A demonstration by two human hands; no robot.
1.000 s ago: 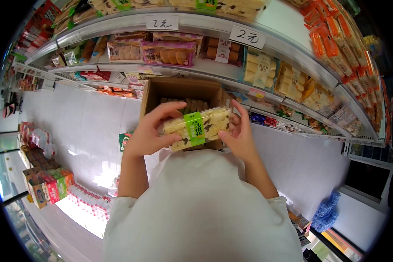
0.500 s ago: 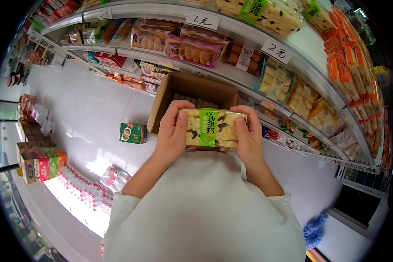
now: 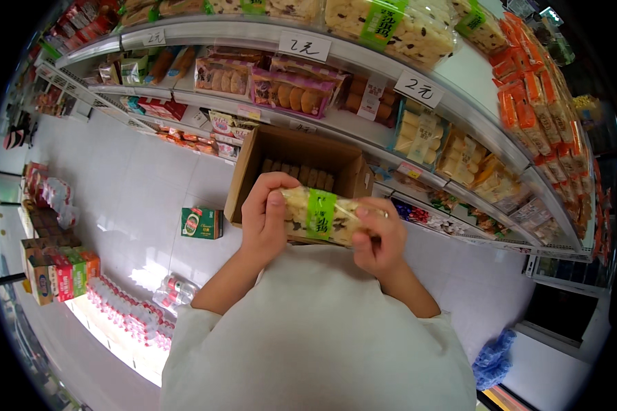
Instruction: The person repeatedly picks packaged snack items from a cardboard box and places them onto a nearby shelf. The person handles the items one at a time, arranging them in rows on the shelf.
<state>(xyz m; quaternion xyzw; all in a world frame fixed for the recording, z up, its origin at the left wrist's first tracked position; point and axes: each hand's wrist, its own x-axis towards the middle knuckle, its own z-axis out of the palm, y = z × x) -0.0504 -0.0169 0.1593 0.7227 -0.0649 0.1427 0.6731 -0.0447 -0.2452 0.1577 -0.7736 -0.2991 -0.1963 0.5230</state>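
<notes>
Both of my hands hold one clear packet of pale cake pieces with a green band (image 3: 320, 216), level in front of my chest. My left hand (image 3: 266, 222) wraps the packet's left end. My right hand (image 3: 379, 236) pinches its right end. Just beyond the packet an open brown cardboard box (image 3: 291, 152) shows several more such packets standing inside. The box is close against the store shelves (image 3: 363, 127).
The shelves hold packaged cakes, biscuits and orange snack bags, with white price tags (image 3: 304, 46) on the rails. On the white tile floor lie a small green carton (image 3: 201, 223), wrapped packs of bottles (image 3: 127, 316), and stacked colourful cartons (image 3: 56, 270) at left. A blue thing (image 3: 492, 356) lies lower right.
The packet has sunk closer to my chest and tilted down at its right end. The view has swung upward, showing more of the top shelf.
</notes>
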